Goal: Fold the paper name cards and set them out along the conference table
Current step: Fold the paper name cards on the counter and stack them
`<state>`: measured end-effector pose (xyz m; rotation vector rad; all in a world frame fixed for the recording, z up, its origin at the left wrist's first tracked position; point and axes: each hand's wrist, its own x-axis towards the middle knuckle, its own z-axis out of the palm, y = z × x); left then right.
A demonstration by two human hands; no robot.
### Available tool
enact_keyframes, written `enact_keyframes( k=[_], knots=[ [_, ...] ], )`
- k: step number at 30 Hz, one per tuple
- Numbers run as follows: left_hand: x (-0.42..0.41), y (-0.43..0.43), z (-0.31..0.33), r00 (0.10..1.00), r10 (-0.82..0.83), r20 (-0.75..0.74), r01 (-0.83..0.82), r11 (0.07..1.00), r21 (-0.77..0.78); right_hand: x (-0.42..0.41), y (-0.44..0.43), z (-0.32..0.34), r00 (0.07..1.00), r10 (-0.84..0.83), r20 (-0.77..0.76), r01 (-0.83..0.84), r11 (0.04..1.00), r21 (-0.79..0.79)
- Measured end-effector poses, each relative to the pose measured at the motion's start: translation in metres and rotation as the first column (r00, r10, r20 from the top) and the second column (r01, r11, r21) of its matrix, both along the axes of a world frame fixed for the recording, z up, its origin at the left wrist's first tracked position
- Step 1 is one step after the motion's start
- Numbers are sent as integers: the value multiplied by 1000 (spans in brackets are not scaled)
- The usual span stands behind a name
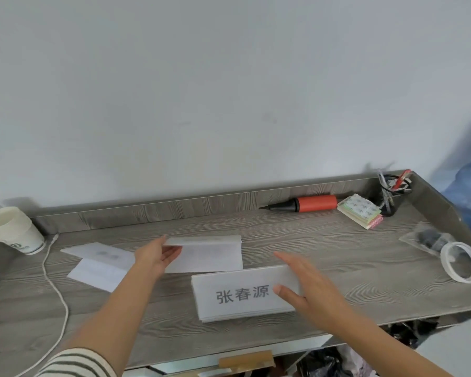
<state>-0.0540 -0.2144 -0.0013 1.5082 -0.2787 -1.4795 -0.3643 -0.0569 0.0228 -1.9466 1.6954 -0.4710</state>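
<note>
A folded name card [237, 295] with three printed characters lies on the grey wooden table [337, 254], near the front. My right hand [307, 284] rests flat on its right end, fingers straight, thumb on the printed face. Behind it lies a second folded white card [212, 254]. My left hand [155, 255] pinches this card's far left corner between thumb and fingers and lifts the top flap a little. A third white paper [98, 263], creased and partly unfolded, lies to the left.
A paper cup [14, 231] stands at the far left with a white cable [56, 284] running forward. At the back right are a red pump [307, 204], a pad stack [360, 210], a pen holder [393, 189], a plastic bag [424, 236] and a tape roll [461, 261].
</note>
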Motion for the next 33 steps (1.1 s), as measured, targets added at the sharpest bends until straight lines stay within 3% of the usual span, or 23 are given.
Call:
enact_keyframes(
  k=[4, 8, 12, 17, 19, 21, 23, 25, 29, 33],
  knots=[
    [1, -7, 1, 999, -7, -35, 7, 1000, 1, -7, 6, 7, 995, -79, 68, 77, 997, 30],
    [-7, 14, 33, 990, -104, -92, 86, 981, -175, -17, 4, 18, 950, -234, 208, 256, 963, -82],
    [-18, 41, 67, 980, -173, -96, 130, 928, -349, -16, -12, 45, 836, -325, 441, 414, 902, -120],
    [-44, 81, 90, 961, -243, -130, 157, 872, -464, -3, -35, 66, 659, -294, 692, 357, 932, 56],
    [-48, 92, 90, 971, -230, -67, 171, 859, -482, -1, -36, 66, 607, -296, 738, 372, 926, 65],
    [-44, 101, 85, 970, -177, 166, 236, 847, -477, -1, -32, 63, 628, -280, 726, 381, 924, 28],
    [-37, 110, 76, 881, -136, 452, 350, 831, -432, -3, -23, 55, 699, -269, 663, 362, 932, -3],
    [-33, 120, 66, 782, -138, 608, 440, 813, -381, -6, -13, 46, 781, -274, 562, 343, 939, -18],
    [-27, 133, 39, 665, -205, 718, 537, 799, -269, -9, 2, 23, 871, -290, 397, 356, 929, -104],
    [-25, 141, 16, 613, -228, 756, 544, 816, -196, -7, 11, 10, 875, -355, 329, 396, 916, -68]
  ],
)
